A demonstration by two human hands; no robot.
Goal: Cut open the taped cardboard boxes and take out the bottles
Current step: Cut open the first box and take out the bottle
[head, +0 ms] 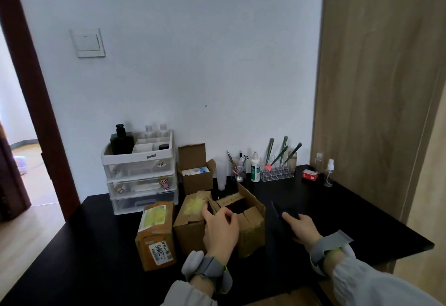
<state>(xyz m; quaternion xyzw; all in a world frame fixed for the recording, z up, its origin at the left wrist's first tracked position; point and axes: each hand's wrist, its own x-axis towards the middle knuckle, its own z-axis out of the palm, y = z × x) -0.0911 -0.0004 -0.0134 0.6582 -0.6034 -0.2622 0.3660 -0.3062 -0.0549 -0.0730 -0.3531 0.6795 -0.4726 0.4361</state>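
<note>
An opened cardboard box [251,231] stands at the middle of the black desk [96,257], its flaps up and its inside dark. My left hand [220,229] grips the box's near left flap at the rim. Against its left side stands a second box [189,221] with yellowish tape on top. Further left, a taped box [156,233] with a white label leans over. My right hand [301,229] holds a dark knife [282,216] over the desk, right of the open box. No bottle is visible inside the open box.
A white drawer organiser [140,175] with a dark bottle [121,140] and clear bottles stands at the back left. A small open box [196,173], a brush holder [277,168], a white glue bottle [255,168], a red packet [311,175] and spray bottles [328,173] line the back.
</note>
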